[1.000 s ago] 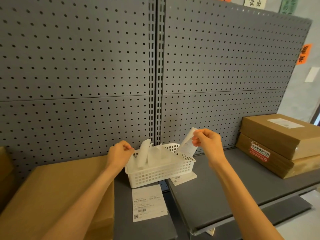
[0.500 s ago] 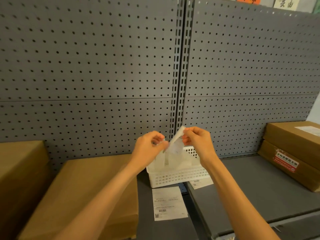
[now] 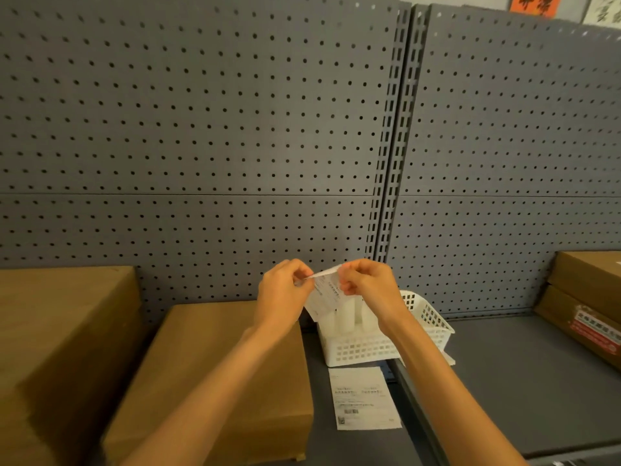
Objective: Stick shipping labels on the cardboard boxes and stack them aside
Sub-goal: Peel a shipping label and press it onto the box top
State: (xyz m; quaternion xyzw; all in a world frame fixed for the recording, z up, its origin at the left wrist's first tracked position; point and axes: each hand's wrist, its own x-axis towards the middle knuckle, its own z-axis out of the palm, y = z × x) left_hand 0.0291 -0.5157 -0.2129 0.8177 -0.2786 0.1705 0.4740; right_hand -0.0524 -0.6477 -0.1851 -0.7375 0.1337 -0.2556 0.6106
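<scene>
A white shipping label point(image 3: 324, 294) hangs between my two hands above the white plastic basket point(image 3: 366, 349). My left hand point(image 3: 285, 290) pinches its top left corner and my right hand point(image 3: 364, 284) pinches its top right edge. A plain cardboard box point(image 3: 208, 375) lies flat on the shelf just below my left forearm. A larger cardboard box point(image 3: 57, 334) stands at the far left. Another printed label point(image 3: 364, 398) lies flat on the grey shelf point(image 3: 510, 381) in front of the basket.
Two stacked cardboard boxes point(image 3: 591, 297) sit at the right edge, the lower one with a red sticker. The basket holds several curled white paper strips point(image 3: 347, 316). A grey pegboard wall point(image 3: 235, 129) closes off the back. A paper corner shows under the basket's right side.
My left hand came off the basket and joined my right hand on the label. The view swung left, bringing the large left box into sight.
</scene>
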